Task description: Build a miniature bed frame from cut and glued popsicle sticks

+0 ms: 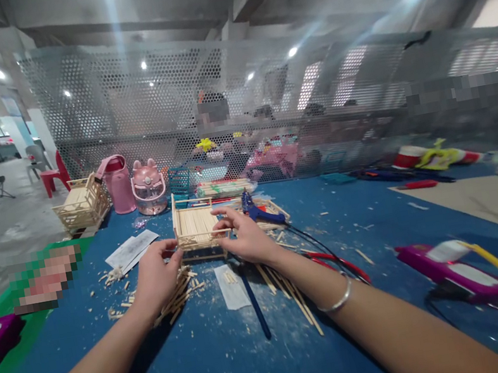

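Note:
A small tray-like frame of wooden sticks (194, 225) stands on the blue table (242, 367) in front of me. My left hand (156, 277) is closed, its fingertips pinching the frame's near left corner. My right hand (245, 235) pinches the frame's near right edge with thumb and forefinger, the other fingers spread. A silver bangle (339, 300) sits on my right wrist. Loose wooden sticks (178, 292) lie under and between my hands.
A blue glue gun (258, 210) with black and red cords lies right of the frame. A finished stick crate (81, 206), a pink jug (118, 184) and a pink bottle (149, 186) stand at the back left. A purple case (451, 270) lies right. People work behind the mesh screen.

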### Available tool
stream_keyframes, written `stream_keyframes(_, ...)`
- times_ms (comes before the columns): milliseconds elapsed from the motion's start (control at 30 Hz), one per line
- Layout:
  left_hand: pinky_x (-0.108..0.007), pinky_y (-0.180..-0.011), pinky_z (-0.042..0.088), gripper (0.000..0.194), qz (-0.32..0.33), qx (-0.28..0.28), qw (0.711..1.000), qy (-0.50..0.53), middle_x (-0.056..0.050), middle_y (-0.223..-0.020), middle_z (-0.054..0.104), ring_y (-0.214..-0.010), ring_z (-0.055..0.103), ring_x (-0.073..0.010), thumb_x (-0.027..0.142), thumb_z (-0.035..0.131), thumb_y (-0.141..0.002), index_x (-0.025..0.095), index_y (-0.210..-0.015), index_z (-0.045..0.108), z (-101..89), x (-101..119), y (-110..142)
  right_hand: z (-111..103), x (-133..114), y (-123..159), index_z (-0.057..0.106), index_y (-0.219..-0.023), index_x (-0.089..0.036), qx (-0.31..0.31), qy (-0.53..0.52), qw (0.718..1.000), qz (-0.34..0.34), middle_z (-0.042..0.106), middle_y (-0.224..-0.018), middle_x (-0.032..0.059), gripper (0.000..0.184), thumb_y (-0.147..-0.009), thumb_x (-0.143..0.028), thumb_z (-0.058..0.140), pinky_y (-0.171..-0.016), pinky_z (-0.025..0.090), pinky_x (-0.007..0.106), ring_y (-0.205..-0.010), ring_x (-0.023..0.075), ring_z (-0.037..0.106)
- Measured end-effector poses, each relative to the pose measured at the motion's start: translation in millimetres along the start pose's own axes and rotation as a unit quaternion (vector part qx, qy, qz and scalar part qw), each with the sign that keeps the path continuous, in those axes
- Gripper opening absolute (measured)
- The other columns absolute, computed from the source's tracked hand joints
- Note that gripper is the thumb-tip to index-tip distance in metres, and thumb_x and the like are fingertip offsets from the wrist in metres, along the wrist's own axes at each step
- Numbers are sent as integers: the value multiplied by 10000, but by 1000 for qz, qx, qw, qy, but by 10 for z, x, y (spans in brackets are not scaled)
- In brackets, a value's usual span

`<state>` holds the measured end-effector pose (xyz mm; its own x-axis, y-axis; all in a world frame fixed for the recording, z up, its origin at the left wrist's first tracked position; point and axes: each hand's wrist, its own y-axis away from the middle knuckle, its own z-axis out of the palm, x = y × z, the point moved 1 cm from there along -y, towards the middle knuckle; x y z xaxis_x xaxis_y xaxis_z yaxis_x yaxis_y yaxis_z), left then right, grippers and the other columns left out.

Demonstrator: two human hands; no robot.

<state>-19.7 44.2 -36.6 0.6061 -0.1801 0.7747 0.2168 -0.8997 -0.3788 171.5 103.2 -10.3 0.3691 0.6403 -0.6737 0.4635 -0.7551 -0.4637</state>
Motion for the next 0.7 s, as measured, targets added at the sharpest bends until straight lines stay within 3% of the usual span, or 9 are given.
stream_keyframes(233,-329,-763,475,201,8,-6,1000,4,-79,-883,687,-790,629,-187,234,534,-759,143,-900,645,-1,-6,0,-15,-16,-3,450,-1094,-181,13,-28,999,43,643,-746,-6,440,-676,-148,581,-781,434,316,-744,153,619)
stream_keyframes(700,-339,-770,473,213,10,-12,1000,12,-90,-889,692,-792,628,-188,237,525,-756,135,-898,646,-3,8,8,47,8,-18,463,-1071,-175,29,-75,996,45,615,-724,-15,410,-675,-170,573,-720,443,295,-695,137,595)
